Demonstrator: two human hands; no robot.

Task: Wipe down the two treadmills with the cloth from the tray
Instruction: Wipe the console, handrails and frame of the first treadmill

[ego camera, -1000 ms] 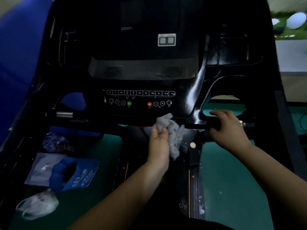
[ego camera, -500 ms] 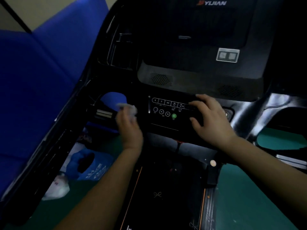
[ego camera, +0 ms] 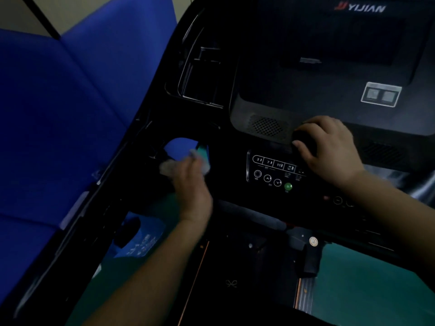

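Looking down through the head camera, I see a dim black treadmill console (ego camera: 329, 67). The left hand (ego camera: 190, 187) grips a pale grey cloth (ego camera: 168, 166), blurred, at the console's left side. The right hand (ego camera: 329, 149) holds the display's lower lip beside a speaker grille (ego camera: 267, 125), just above the button panel (ego camera: 273, 170) and its green button (ego camera: 288, 186). Blue padded panels (ego camera: 58, 114) fill the left.

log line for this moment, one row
phase: wiping treadmill console | left hand: grips cloth, left of button panel | right hand: on console, grip unclear
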